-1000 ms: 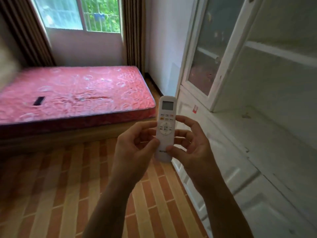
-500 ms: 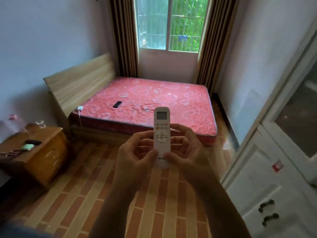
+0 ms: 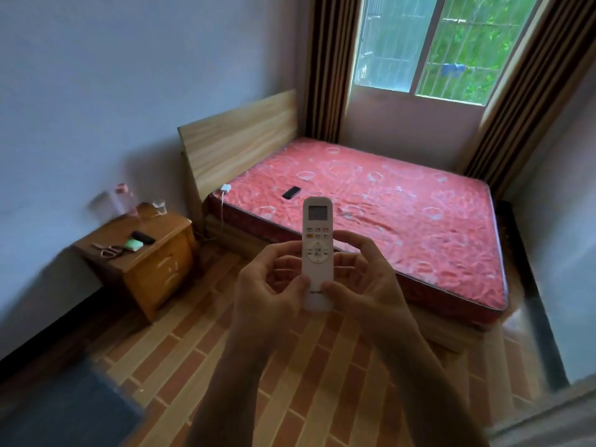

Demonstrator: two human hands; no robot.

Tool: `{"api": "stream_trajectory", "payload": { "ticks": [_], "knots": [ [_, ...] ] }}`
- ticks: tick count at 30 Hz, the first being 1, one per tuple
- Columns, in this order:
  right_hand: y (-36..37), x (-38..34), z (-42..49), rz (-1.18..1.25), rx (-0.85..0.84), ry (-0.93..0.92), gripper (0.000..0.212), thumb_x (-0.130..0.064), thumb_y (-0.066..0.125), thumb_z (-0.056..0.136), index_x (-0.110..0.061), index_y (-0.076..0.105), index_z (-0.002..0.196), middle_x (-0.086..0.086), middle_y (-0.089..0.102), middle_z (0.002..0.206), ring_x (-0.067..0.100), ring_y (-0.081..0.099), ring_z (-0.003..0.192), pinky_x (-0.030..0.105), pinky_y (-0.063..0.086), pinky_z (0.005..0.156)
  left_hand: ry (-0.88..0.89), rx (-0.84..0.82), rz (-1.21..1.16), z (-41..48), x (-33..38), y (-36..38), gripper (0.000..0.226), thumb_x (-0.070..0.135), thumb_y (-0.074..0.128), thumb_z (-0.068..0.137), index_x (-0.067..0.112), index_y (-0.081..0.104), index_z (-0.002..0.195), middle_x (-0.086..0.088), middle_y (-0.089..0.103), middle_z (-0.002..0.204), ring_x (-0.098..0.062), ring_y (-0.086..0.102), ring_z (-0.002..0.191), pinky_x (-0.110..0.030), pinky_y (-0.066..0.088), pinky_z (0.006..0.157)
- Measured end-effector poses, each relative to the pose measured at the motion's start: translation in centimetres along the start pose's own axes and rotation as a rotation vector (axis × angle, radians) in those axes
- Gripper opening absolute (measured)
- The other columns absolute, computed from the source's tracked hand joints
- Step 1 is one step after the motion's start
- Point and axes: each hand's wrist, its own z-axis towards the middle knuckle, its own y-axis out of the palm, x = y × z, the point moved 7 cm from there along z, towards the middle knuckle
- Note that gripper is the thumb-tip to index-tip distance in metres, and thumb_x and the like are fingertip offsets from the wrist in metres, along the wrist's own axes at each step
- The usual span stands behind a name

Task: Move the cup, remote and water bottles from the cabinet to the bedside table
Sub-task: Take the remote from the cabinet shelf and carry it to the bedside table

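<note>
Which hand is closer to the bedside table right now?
Left. The left hand holds the remote on the side toward the bedside table; the right hand grips its far side.

White remote (image 3: 317,253) upright mid-frame, screen at top, orange and white buttons facing camera, lower end pinched between left hand (image 3: 267,291) and right hand (image 3: 371,285). Wooden bedside table (image 3: 161,272) at left, by bed's headboard. At its back edge: clear water bottle (image 3: 124,200) with pink cap, upright but blurred; clear cup (image 3: 159,207) just beside it, upright.
</note>
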Motion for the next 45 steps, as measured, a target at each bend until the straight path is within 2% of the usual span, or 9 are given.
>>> {"api": "stream_trajectory", "payload": {
  "ticks": [3,16,22,26,31,36,39,43,45],
  "knots": [
    [3.0,0.6,4.5,0.004,-0.031,0.008,0.058,0.003,0.074,0.084,-0.033,0.055,0.125,0.013,0.066,0.112,0.02,0.071,0.105,0.035,0.064,0.074,-0.017,0.036,-0.02,3.7,-1.0,-3.0,0.035,0.014,0.075,0.087,0.041,0.066,0.108,0.013,0.074,0.099,-0.012,0.073,0.099,-0.031,0.064,0.071],
    [13.6,3.7,21.6,0.063,-0.25,0.052,0.061,0.006,0.073,0.083,-0.029,0.054,0.129,0.014,0.067,0.109,0.019,0.073,0.101,0.032,0.063,0.07,-0.048,0.22,0.024,17.4,-3.8,-13.2,0.039,0.013,0.073,0.087,0.029,0.066,0.121,0.009,0.075,0.106,-0.016,0.072,0.106,-0.041,0.064,0.079],
    [17.3,6.6,30.0,0.126,-0.389,0.041,0.062,0.01,0.071,0.084,-0.034,0.057,0.125,0.015,0.067,0.11,0.024,0.071,0.105,0.042,0.064,0.075,-0.044,0.35,0.128,23.8,-5.2,-16.0,0.037,0.011,0.074,0.087,0.037,0.065,0.112,0.027,0.074,0.093,0.008,0.07,0.094,-0.014,0.057,0.065],
    [19.0,7.6,36.6,0.191,-0.485,0.025,0.063,0.013,0.07,0.083,-0.027,0.056,0.13,0.022,0.066,0.109,0.03,0.072,0.102,0.052,0.063,0.077,-0.062,0.462,0.157,29.0,-6.1,-17.3,0.037,0.009,0.074,0.087,0.035,0.068,0.112,0.015,0.076,0.1,-0.009,0.072,0.101,-0.03,0.064,0.075],
    [20.9,8.3,43.4,0.158,-0.548,0.008,0.064,0.011,0.071,0.083,-0.026,0.055,0.132,0.018,0.067,0.109,0.023,0.073,0.101,0.048,0.064,0.078,-0.053,0.539,0.165,34.3,-6.3,-18.5,0.037,0.009,0.074,0.087,0.031,0.068,0.116,0.015,0.075,0.103,0.001,0.07,0.101,-0.015,0.058,0.068],
    [24.0,10.1,48.1,0.156,-0.596,0.025,0.065,0.014,0.07,0.083,-0.026,0.055,0.132,0.014,0.07,0.105,0.021,0.073,0.097,0.036,0.062,0.076,-0.077,0.594,0.196,38.3,-8.1,-21.3,0.039,0.011,0.075,0.086,0.029,0.068,0.119,0.01,0.075,0.105,-0.007,0.07,0.102,-0.019,0.06,0.075],
    [26.7,11.5,50.6,0.157,-0.614,0.034,0.064,0.015,0.069,0.082,-0.025,0.056,0.131,0.017,0.069,0.105,0.027,0.072,0.099,0.041,0.063,0.078,-0.083,0.617,0.18,40.5,-9.8,-23.8,0.038,0.008,0.075,0.086,0.028,0.069,0.118,0.011,0.076,0.103,-0.006,0.071,0.099,-0.018,0.059,0.074],
    [31.1,13.1,54.8,0.102,-0.606,0.04,0.065,0.015,0.07,0.081,-0.028,0.058,0.128,0.017,0.069,0.104,0.025,0.073,0.097,0.037,0.063,0.075,-0.093,0.634,0.18,44.5,-12.5,-28.2,0.039,0.011,0.076,0.086,0.029,0.068,0.12,0.01,0.075,0.107,-0.007,0.07,0.102,-0.019,0.06,0.075],
    [33.4,13.7,57.1,0.103,-0.611,0.061,0.066,0.015,0.069,0.081,-0.031,0.059,0.127,0.017,0.069,0.105,0.03,0.072,0.1,0.045,0.064,0.077,-0.076,0.636,0.159,46.7,-13.4,-30.4,0.04,0.01,0.076,0.086,0.028,0.068,0.12,0.006,0.075,0.107,-0.012,0.071,0.102,-0.022,0.061,0.077]
  ]
}}
